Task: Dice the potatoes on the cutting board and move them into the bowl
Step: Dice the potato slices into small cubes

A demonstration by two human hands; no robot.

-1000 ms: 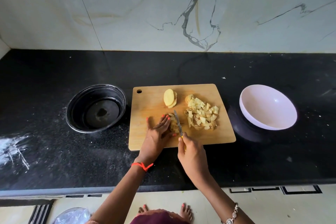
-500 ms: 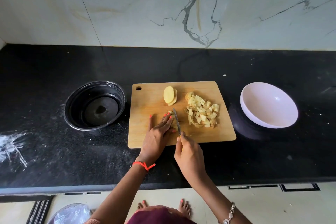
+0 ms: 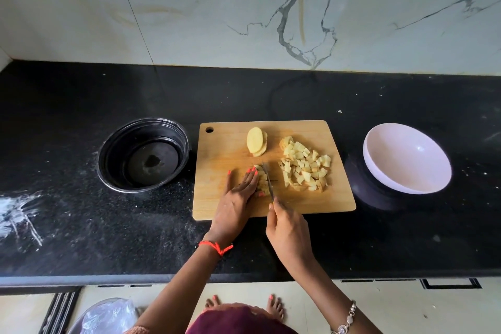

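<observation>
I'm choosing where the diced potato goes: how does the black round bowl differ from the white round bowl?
The black round bowl has steep walls and a flat bottom; the white round bowl curves smoothly inside. The black bowl shows a smudge on its bottom; the white bowl looks clean. Both flank the wooden cutting board and hold no potato.

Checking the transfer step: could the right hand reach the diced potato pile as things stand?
Probably yes: the diced pile lies uncovered on the cutting board, just right of the knife, with nothing between. The right hand grips the knife, though.
</observation>
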